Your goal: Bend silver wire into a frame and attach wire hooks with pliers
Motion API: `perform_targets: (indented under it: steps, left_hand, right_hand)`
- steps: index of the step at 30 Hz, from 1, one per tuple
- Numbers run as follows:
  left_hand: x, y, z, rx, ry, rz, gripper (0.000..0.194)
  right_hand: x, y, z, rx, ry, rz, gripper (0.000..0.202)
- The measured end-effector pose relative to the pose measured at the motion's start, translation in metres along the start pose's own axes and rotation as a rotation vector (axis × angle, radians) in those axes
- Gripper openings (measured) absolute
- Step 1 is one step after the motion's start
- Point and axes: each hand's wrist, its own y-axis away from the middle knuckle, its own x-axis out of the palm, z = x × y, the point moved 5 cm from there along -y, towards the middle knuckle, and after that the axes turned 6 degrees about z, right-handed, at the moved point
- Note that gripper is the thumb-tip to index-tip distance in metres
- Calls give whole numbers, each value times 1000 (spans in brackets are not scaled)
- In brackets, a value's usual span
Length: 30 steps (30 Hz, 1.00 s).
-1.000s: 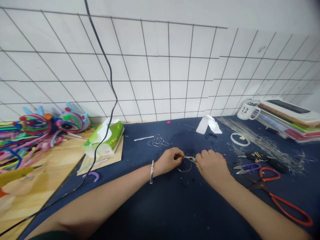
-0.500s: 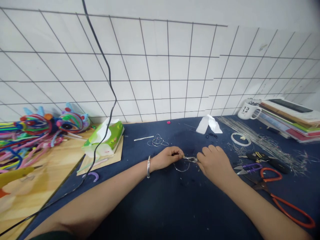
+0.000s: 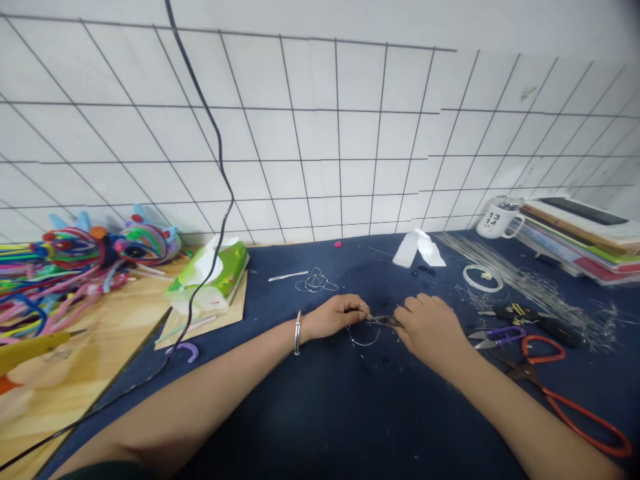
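Note:
My left hand [image 3: 336, 317], with a silver bangle [image 3: 297, 333] at the wrist, pinches a thin wire [image 3: 366, 344] that hangs in a loop below the fingertips. My right hand [image 3: 431, 331] is closed around small metal pliers [image 3: 384, 321]. Their jaws point left and meet the wire close to my left fingertips. Most of the plier handles are hidden in my right palm. Beyond my left hand a loosely coiled wire [image 3: 316, 281] lies on the dark blue cloth [image 3: 300, 413], beside a thin silvery strip [image 3: 289, 275].
At right are orange-handled shears [image 3: 585, 415], purple snips [image 3: 500, 336], black-handled pliers [image 3: 555, 330], a white wire coil [image 3: 483, 279], loose wires, a mug [image 3: 495, 222] and stacked books [image 3: 585, 233]. At left are a tissue pack [image 3: 233, 270], a black cable [image 3: 220, 153] and a yellow glue gun [image 3: 35, 350].
The pliers have turned slightly, and their jaws now sit closer to my left fingertips. Both hands have otherwise stayed almost in place.

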Motion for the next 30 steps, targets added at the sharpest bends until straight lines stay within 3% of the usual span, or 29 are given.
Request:
perform_targets:
  steps: [8, 14, 30]
  left_hand:
    - [-3, 1, -4, 48, -78, -5, 19]
    - [-1, 2, -4, 26, -64, 10, 17]
    - [3, 4, -1, -86, 165, 81, 15]
  right_hand:
    - [4, -2, -23, 74, -33, 51, 19]
    - [15, -4, -11, 39, -66, 86, 22]
    - [16, -6, -4, -32, -71, 82, 19]
